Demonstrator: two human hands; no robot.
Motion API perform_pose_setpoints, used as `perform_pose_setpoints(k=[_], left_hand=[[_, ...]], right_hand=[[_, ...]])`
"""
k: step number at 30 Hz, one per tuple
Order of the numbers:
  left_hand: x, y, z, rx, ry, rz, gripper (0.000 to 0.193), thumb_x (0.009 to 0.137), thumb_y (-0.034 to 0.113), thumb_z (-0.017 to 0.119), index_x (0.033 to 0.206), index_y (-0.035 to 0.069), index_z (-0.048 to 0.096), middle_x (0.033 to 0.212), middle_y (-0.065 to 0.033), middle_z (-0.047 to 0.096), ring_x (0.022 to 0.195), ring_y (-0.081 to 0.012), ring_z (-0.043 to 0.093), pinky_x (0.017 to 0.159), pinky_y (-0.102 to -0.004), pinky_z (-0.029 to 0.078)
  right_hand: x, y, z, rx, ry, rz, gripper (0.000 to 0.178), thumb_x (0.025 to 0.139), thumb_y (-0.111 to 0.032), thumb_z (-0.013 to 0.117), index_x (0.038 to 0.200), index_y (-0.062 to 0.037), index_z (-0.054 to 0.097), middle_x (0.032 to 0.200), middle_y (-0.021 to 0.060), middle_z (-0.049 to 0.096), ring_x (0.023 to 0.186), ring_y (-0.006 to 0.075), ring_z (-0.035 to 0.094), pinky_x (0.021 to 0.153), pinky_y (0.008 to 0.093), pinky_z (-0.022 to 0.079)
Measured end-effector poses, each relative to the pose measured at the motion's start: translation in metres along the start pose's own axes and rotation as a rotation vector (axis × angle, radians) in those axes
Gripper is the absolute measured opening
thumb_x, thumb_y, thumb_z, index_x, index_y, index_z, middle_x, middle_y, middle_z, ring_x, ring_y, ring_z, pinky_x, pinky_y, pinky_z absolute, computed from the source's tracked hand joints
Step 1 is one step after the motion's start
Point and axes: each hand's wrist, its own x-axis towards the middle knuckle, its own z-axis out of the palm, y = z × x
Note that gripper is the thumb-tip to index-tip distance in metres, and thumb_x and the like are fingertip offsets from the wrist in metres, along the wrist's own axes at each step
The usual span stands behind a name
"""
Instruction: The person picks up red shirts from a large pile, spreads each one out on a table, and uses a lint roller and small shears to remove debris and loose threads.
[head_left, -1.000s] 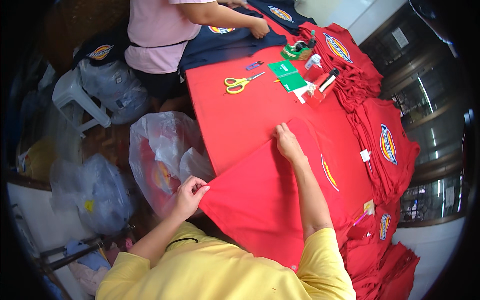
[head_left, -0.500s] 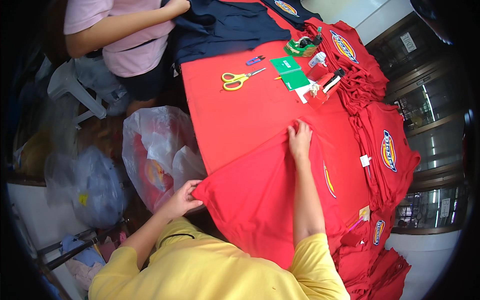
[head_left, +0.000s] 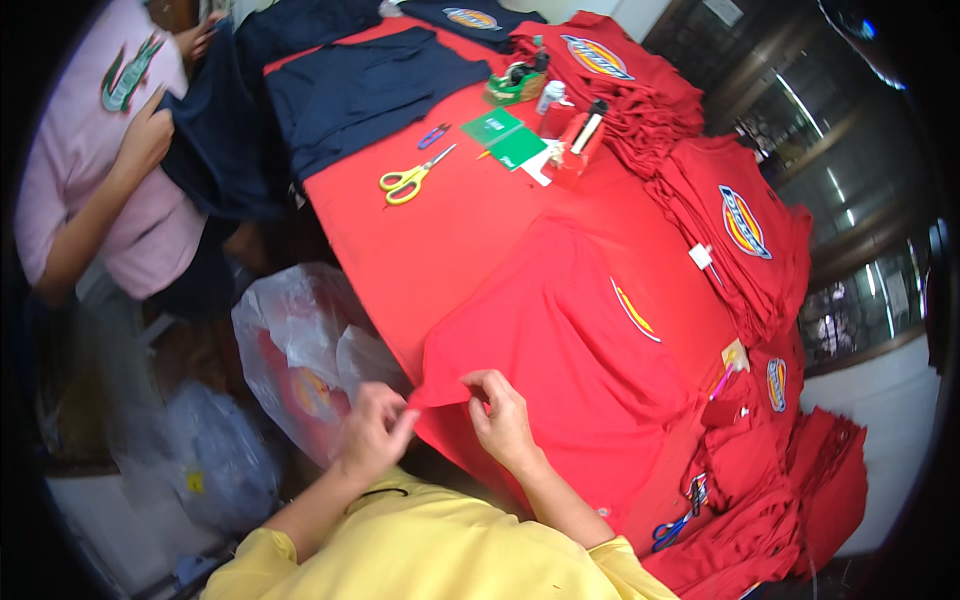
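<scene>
A red T-shirt [head_left: 540,320] with a partly folded printed emblem lies spread over the near part of the table. At its near left edge, my left hand [head_left: 372,432], slightly blurred, pinches a corner of the cloth. Close by on the right, my right hand [head_left: 503,420] has its thumb and forefinger closed on the same edge. Between the two hands the edge is drawn up, just past the table's side. Yellow-handled scissors [head_left: 405,183] lie farther off on the red tabletop [head_left: 380,250].
Blue thread snips [head_left: 433,136], a green notebook [head_left: 505,137], a green tape dispenser [head_left: 517,90] and a white bottle [head_left: 551,95] stand beyond. Stacked red shirts [head_left: 740,225] line the right. A clear plastic bag [head_left: 290,320] sits left. A co-worker [head_left: 110,190] holds a dark garment [head_left: 225,140].
My right hand has come back from the shirt's far part to its near edge, beside my left. The view has shifted, and the co-worker now holds up a dark garment.
</scene>
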Motion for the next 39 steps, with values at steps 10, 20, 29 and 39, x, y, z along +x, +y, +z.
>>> perform_pose_setpoints(k=[10,20,29,39], left_hand=[[0.047,0.036,0.148,0.184,-0.428,0.291,0.030,0.090,0.010,0.051,0.118,0.000,0.047,0.108,-0.0205,0.056,0.096,-0.0354,0.058,0.083,-0.0437,0.046],[0.122,0.083,0.205,0.228,-0.448,0.447,0.034,0.093,0.012,0.050,0.125,0.002,0.045,0.116,-0.0167,0.055,0.103,-0.0296,0.056,0.089,-0.0394,0.045],[0.142,0.110,0.202,0.186,-0.458,0.633,0.038,0.095,0.013,0.049,0.132,0.004,0.044,0.122,-0.0132,0.054,0.109,-0.0243,0.054,0.095,-0.0356,0.043],[0.115,0.132,0.155,0.034,-0.393,1.060,0.043,0.098,0.015,0.048,0.139,0.006,0.042,0.130,-0.0094,0.052,0.116,-0.0185,0.052,0.101,-0.0313,0.041]], right_hand=[[-0.031,-0.062,-0.052,-0.724,0.062,-0.298,0.021,0.075,-0.008,0.064,0.097,-0.0085,0.062,0.080,0.0085,0.050,0.072,0.0249,0.058,0.056,0.0377,0.049],[-0.117,-0.097,-0.071,-0.238,-0.225,-0.147,0.023,0.095,-0.027,0.057,0.091,-0.0041,0.055,0.081,0.0124,0.053,0.074,0.0329,0.059,0.062,0.0422,0.049],[-0.134,-0.084,-0.078,-0.269,-0.184,-0.084,0.024,0.096,-0.026,0.057,0.098,-0.0018,0.057,0.092,0.0142,0.061,0.083,0.0346,0.061,0.068,0.0451,0.048],[-0.054,-0.067,-0.130,0.840,0.476,0.002,0.010,0.095,-0.015,0.062,0.091,-0.0062,0.060,0.088,-0.0048,0.057,0.085,0.0038,0.051,0.077,0.0230,0.044]])
